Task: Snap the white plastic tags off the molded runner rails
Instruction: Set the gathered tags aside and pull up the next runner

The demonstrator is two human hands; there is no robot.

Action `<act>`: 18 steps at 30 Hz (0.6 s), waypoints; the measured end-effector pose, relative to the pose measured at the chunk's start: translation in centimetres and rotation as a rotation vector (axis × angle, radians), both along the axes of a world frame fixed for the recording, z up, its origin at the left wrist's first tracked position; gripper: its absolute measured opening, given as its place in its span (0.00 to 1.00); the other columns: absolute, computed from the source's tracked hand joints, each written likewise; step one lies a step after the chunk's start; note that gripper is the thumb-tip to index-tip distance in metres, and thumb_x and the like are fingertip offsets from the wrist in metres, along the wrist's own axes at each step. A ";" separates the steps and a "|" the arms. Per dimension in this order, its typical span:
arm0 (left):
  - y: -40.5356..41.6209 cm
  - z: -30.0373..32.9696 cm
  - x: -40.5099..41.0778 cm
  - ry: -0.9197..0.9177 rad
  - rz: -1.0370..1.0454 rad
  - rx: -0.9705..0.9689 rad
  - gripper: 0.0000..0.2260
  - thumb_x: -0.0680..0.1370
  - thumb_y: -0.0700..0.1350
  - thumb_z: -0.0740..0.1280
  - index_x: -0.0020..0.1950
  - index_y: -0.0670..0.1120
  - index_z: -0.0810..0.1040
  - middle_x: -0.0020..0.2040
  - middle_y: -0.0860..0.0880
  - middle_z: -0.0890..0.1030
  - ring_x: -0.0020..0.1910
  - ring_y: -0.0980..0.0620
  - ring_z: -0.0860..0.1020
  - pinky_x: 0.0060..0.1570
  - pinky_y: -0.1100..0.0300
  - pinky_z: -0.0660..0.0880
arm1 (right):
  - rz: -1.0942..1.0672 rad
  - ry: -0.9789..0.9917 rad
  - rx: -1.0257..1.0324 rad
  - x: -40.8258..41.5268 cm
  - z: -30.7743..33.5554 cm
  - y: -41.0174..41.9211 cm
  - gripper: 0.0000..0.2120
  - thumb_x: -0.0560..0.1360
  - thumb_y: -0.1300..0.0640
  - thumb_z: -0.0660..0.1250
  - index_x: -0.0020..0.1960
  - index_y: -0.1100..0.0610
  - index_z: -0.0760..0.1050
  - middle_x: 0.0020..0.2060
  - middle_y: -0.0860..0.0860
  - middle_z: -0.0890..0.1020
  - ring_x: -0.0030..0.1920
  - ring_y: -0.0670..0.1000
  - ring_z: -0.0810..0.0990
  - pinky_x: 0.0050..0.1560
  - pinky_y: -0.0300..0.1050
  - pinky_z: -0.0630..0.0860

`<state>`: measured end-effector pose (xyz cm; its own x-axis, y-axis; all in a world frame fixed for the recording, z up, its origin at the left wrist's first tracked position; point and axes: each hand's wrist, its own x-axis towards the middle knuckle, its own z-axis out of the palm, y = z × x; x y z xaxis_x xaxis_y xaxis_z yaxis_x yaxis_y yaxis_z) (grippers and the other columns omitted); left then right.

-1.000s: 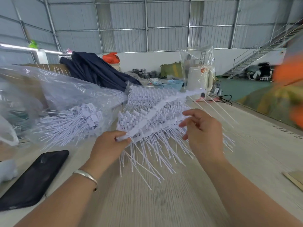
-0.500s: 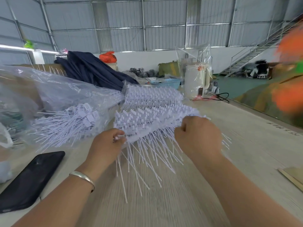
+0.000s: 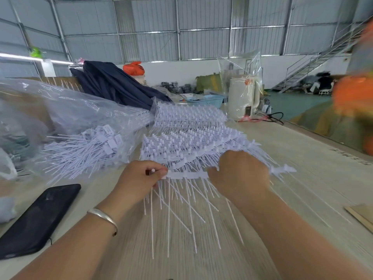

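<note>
Where fist (image 3: 240,176) curls, rail (image 3: 187,175) hidden

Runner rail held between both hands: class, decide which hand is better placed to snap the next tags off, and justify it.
Probably the right hand: it grips the runner rail mid-length, over the hanging tags, while the left hand pinches the rail's end, steadying it.

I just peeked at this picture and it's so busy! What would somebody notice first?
First, the big heap of white plastic tags bristling with thin stems, in the middle of the table. Right in front of it, the left hand and the right hand both grip one runner rail. To the left lie a clear bag of loose tags and a black phone.
</note>
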<state>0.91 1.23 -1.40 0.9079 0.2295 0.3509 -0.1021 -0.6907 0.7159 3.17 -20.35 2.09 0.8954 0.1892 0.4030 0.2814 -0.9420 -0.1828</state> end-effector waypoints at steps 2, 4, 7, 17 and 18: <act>-0.5 0.2 -0.2 -0.011 -0.049 -0.083 0.08 0.77 0.45 0.70 0.43 0.58 0.84 0.28 0.55 0.81 0.27 0.61 0.75 0.31 0.72 0.68 | 0.094 -0.194 0.175 0.2 -0.3 0.3 0.15 0.76 0.51 0.59 0.32 0.54 0.66 0.26 0.48 0.70 0.26 0.48 0.67 0.27 0.40 0.59; -1.0 0.3 -0.3 -0.040 -0.079 -0.169 0.09 0.77 0.45 0.70 0.42 0.58 0.85 0.31 0.49 0.82 0.30 0.55 0.76 0.37 0.65 0.72 | 0.267 -0.240 0.334 0.5 -0.8 0.5 0.10 0.78 0.53 0.59 0.40 0.52 0.75 0.33 0.47 0.77 0.34 0.50 0.74 0.33 0.44 0.68; -1.7 0.4 -0.3 -0.085 -0.116 -0.339 0.10 0.77 0.42 0.69 0.44 0.58 0.86 0.33 0.47 0.82 0.32 0.55 0.77 0.41 0.60 0.75 | 0.422 -0.131 0.314 0.7 -1.6 1.3 0.12 0.80 0.50 0.58 0.58 0.53 0.77 0.46 0.48 0.82 0.49 0.52 0.78 0.55 0.50 0.71; -1.7 0.9 -0.2 0.213 -0.367 -1.150 0.16 0.69 0.34 0.67 0.56 0.40 0.81 0.36 0.45 0.80 0.30 0.55 0.77 0.28 0.65 0.75 | 0.614 0.298 0.810 1.6 -2.7 1.6 0.07 0.79 0.59 0.64 0.44 0.60 0.77 0.28 0.47 0.68 0.25 0.41 0.63 0.29 0.36 0.61; -1.7 0.9 -0.2 0.242 -0.377 -1.170 0.16 0.69 0.34 0.67 0.56 0.38 0.80 0.36 0.45 0.80 0.30 0.55 0.77 0.28 0.65 0.75 | 0.628 0.280 0.805 1.6 -2.6 1.6 0.07 0.79 0.60 0.64 0.45 0.62 0.77 0.28 0.47 0.68 0.25 0.41 0.64 0.30 0.35 0.61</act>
